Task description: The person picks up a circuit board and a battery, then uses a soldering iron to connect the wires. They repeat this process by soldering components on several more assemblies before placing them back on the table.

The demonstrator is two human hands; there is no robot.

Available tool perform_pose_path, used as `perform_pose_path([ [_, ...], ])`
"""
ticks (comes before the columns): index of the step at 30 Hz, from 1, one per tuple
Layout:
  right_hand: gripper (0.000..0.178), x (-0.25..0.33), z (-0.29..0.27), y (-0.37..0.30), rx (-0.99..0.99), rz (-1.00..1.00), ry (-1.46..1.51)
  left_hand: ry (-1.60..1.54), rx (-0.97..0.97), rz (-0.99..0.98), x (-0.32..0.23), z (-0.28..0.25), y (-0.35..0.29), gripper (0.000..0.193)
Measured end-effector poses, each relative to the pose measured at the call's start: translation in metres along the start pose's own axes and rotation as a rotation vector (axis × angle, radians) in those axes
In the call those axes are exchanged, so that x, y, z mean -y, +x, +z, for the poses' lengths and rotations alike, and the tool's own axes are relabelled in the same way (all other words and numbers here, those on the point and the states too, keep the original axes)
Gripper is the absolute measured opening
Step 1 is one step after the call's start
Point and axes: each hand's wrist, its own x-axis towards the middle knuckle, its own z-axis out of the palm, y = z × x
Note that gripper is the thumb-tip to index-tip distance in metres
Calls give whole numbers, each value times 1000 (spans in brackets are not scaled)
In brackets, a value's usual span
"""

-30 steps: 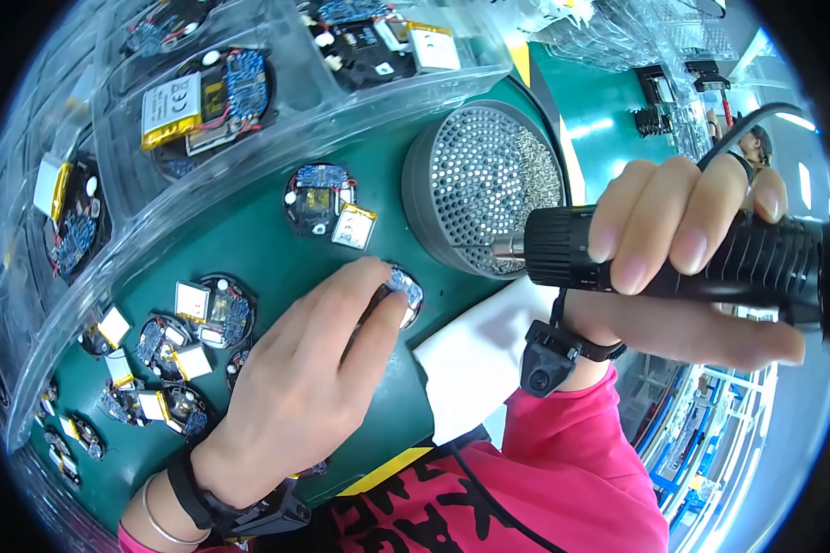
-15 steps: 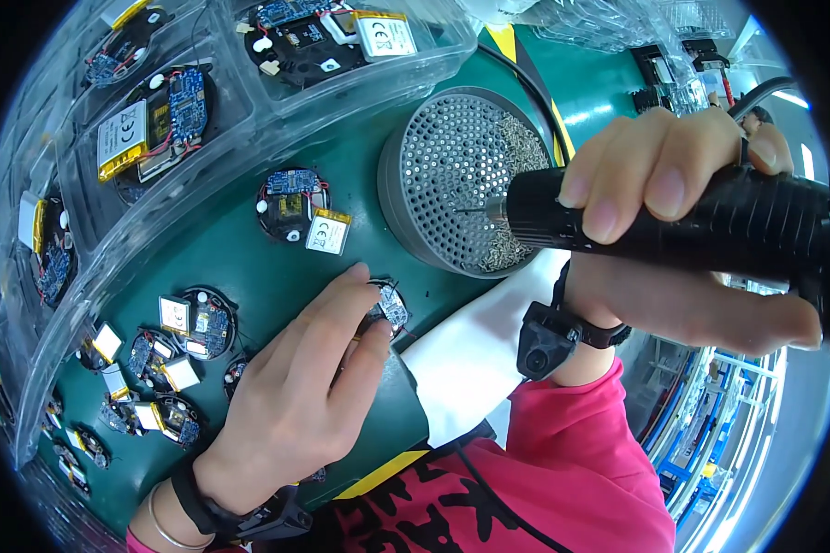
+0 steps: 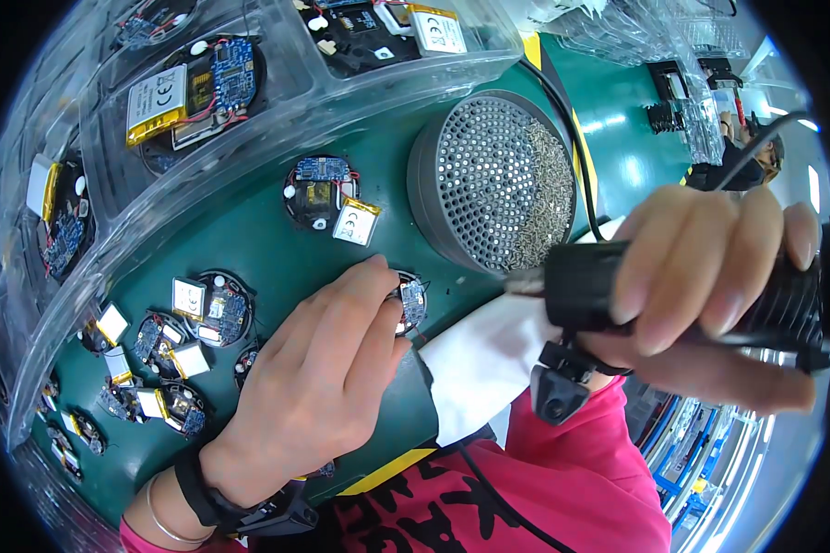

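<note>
My left hand (image 3: 318,369) rests on the table with its fingers closed around a small round circuit-board assembly (image 3: 414,302), most of which they cover. In my right hand (image 3: 705,267) is a black electric screwdriver (image 3: 581,281), held level with its tip pointing left; the tip is smeared by motion. It hangs to the right of the assembly, over a white sheet (image 3: 475,369) and clear of the board. Beyond my left fingers lies another round assembly (image 3: 321,194) with a silver battery (image 3: 356,223) wired to it. A round grey screw feeder (image 3: 426,217) with a perforated top holds small screws (image 3: 551,198).
Clear plastic trays (image 3: 286,138) with more assemblies fill the far left. Several loose assemblies (image 3: 219,309) lie on the green table (image 3: 378,396) left of my left hand. A black cable (image 3: 563,115) runs behind the feeder. At the far right a person (image 3: 756,157) is visible.
The screwdriver has moved back off the feeder's screws, toward me and slightly right. My left hand stays on the assembly. The whole view has shifted a little.
</note>
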Motion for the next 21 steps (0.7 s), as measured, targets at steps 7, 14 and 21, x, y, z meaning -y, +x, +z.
perform_pose_path([
  [7, 79, -23, 33, -5, 9, 15, 24, 40, -30, 61, 1, 3, 2, 27],
  [14, 76, -38, 29, 2, 23, 31, 67, 53, -51, 68, 2, 2, 0, 26],
  [21, 74, -26, 38, -5, 28, 60, 87, 36, -58, 70, 2, 4, 4, 28],
])
